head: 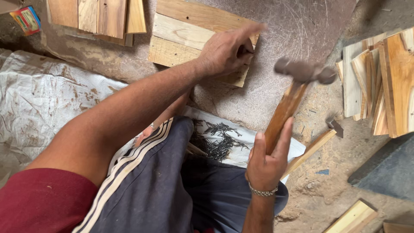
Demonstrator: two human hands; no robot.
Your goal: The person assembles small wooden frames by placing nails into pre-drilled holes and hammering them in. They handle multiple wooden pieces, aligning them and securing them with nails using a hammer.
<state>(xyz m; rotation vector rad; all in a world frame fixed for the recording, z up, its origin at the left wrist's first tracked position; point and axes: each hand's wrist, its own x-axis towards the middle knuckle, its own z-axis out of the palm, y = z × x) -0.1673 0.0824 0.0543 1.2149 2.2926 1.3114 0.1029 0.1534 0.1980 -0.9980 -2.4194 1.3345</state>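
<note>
The right hand is gripping the wooden handle of a hammer, its blurred metal head raised just beside the board panel. The left hand is resting on that panel's right edge on the ground, fingertips pinched together on something too small to make out. A pile of dark nails is lying on white cloth by the knee.

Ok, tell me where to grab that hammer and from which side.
Take the hammer low on its wooden handle, coming from below, the end nearest the body. The handle slants up and away to the heavy metal head, so the bare lower end is the free part. The right hand wraps it there now; the left hand rests on the wooden panel.
</note>
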